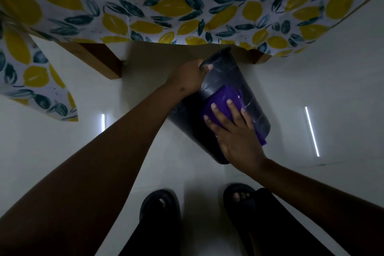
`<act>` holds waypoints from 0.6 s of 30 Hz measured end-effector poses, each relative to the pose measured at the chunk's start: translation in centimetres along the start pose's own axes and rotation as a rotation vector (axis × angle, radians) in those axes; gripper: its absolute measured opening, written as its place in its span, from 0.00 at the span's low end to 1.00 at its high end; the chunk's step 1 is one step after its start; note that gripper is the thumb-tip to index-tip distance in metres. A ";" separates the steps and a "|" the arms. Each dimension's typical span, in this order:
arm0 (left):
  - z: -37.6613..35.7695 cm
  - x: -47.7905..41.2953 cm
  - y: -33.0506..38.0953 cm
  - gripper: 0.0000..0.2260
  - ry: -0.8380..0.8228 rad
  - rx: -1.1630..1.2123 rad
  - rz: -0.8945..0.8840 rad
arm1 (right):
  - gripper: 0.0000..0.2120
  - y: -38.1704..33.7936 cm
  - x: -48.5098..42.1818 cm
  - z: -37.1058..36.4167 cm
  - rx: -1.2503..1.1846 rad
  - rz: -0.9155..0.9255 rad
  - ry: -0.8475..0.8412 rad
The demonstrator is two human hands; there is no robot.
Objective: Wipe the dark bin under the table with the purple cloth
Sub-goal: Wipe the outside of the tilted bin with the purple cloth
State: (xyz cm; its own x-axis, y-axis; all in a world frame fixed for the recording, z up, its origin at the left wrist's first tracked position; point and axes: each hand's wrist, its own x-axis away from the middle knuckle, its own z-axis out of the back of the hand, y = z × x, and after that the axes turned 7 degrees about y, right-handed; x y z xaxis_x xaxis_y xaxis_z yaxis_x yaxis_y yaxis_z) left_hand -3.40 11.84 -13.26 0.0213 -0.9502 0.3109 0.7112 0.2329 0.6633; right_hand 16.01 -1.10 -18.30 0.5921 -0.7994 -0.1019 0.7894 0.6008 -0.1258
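Note:
The dark bin (252, 91) lies tilted on the white floor, its rim pointing under the table. My left hand (188, 78) grips that rim, fingers curled over the edge. A purple cloth (224, 97) is spread on the bin's side wall. My right hand (235, 133) presses flat on the cloth with fingers apart, covering its lower part.
A table with a lemon-and-leaf patterned cloth (166, 6) overhangs the bin. A wooden table leg (104, 60) stands to the left and another part of the frame (260, 58) to the right. My sandalled feet (160, 208) stand on the white tiled floor below.

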 end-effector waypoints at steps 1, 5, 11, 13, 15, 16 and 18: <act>-0.2 -0.2 0.5 0.17 -0.003 0.021 0.027 | 0.28 0.4 -0.1 0.0 -0.022 -0.002 0.009; 0.6 -0.1 0.3 0.14 0.007 0.176 0.078 | 0.24 2.1 -2.4 0.4 -0.298 -0.251 0.108; 0.9 2.2 -1.8 0.15 0.104 0.021 -0.035 | 0.25 4.9 -5.7 0.7 -0.405 -0.488 0.169; 0.4 1.9 -1.5 0.15 0.156 0.020 -0.023 | 0.26 3.0 -3.7 0.4 -0.221 -0.377 0.134; 0.1 1.7 -1.3 0.16 0.193 0.000 -0.035 | 0.30 1.0 -1.3 0.0 -0.073 -0.176 0.047; 0.0 1.5 -1.4 0.17 0.213 -0.001 -0.049 | 0.32 0.8 -0.7 -0.1 -0.035 -0.085 0.010; -0.1 1.6 -1.4 0.17 0.235 0.004 -0.068 | 0.33 1.8 -1.2 0.0 -0.033 -0.020 -0.011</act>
State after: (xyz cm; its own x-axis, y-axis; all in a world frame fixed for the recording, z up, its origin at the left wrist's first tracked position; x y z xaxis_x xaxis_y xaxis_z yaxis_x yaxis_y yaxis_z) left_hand -4.28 9.96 -13.81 0.1372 -0.9856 0.0988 0.7135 0.1675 0.6803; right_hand 16.70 0.96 -18.38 0.5786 -0.8109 -0.0880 0.7952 0.5848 -0.1602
